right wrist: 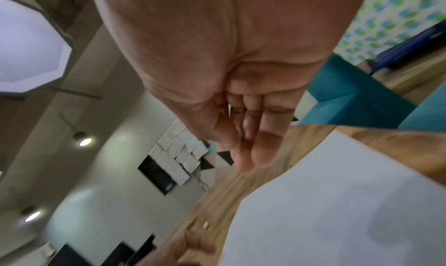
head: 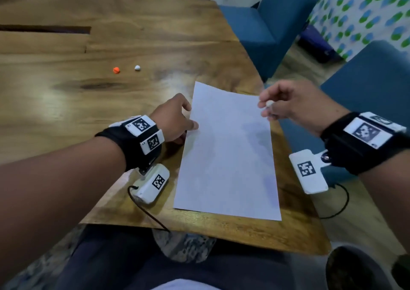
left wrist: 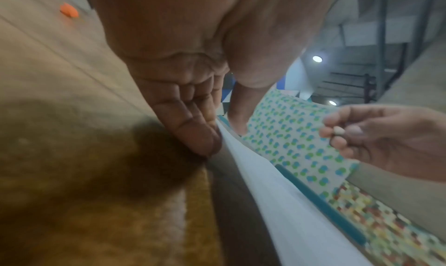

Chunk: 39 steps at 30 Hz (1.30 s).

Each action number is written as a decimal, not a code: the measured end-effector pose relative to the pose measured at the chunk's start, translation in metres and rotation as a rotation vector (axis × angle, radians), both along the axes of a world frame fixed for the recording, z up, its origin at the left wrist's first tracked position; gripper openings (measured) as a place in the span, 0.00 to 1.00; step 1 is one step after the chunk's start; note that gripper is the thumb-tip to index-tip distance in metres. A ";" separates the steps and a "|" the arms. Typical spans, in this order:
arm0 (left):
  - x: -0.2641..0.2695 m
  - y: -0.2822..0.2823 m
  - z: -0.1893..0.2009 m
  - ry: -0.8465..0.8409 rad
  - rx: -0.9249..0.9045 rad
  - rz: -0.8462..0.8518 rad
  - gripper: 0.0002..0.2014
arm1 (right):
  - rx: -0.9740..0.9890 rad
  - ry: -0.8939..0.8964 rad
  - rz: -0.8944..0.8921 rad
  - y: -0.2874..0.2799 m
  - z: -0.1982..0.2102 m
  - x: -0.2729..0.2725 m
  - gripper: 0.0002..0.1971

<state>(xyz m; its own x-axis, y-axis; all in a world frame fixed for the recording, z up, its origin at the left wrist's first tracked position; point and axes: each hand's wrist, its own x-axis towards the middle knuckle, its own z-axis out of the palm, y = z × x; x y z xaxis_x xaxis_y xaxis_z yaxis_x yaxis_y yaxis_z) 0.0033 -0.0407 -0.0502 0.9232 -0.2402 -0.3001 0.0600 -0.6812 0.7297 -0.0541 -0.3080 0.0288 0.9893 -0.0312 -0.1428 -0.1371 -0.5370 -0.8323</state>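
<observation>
Left hand point(head: 175, 118) pinched paper sheet point(head: 228, 152) edge. Right hand point(head: 295, 103) pinched white pellet point(head: 269, 103) above sheet. Step, judged: pellet transfer. Next: steady pinch, controlled set-down.

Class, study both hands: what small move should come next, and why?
Probably the right hand should carry its pellet across and set it on the table beside the orange ball and white ball. The pellet is pinched above the sheet, whose edge the left hand holds.
</observation>
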 end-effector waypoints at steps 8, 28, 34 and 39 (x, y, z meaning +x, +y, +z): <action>-0.022 0.026 0.003 -0.176 0.468 -0.485 0.50 | -0.421 0.036 0.327 0.064 -0.036 0.009 0.08; -0.030 0.027 -0.011 -0.214 0.690 -0.652 0.59 | -0.660 0.029 0.697 0.120 -0.073 -0.018 0.05; -0.029 0.027 -0.009 -0.196 0.687 -0.667 0.58 | -0.698 -0.015 0.599 0.115 -0.076 0.006 0.04; -0.030 0.026 -0.009 -0.198 0.688 -0.660 0.57 | -0.651 0.004 0.467 0.113 -0.077 0.013 0.04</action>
